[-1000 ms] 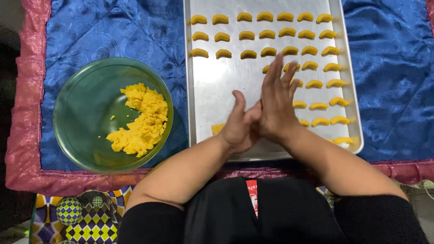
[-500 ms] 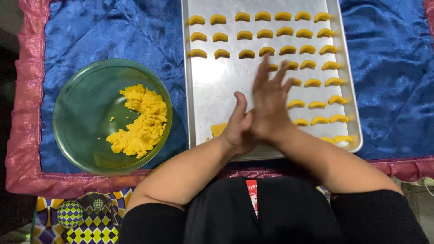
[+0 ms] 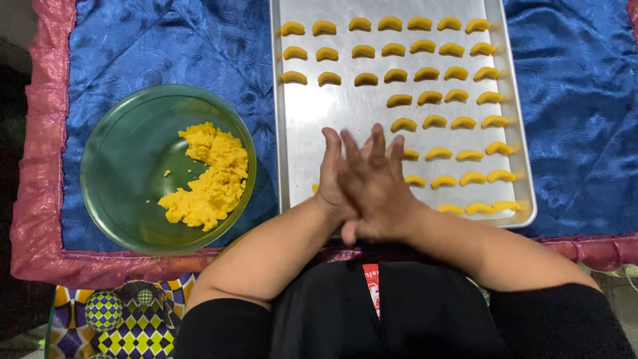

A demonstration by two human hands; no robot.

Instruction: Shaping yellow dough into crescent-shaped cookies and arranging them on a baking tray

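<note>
The right hand (image 3: 379, 189) is pressed flat over the left hand (image 3: 330, 179), fingers straight, above the silver metal baking tray (image 3: 332, 113); whatever is held between is hidden

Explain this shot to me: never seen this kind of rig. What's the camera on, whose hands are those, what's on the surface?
There is no machine here: a person works with bare hands, and the one camera sits on their head, looking down over their arms. The right hand lies on top of the left hand, palms pressed together above the near edge of a metal baking tray. Whether anything sits between the palms is hidden. The tray carries rows of small yellow crescent-shaped dough pieces; its left part is bare. To the left stands a green glass bowl with a lump of crumbly yellow dough. Everything rests on a blue cloth with a pink border.
</note>
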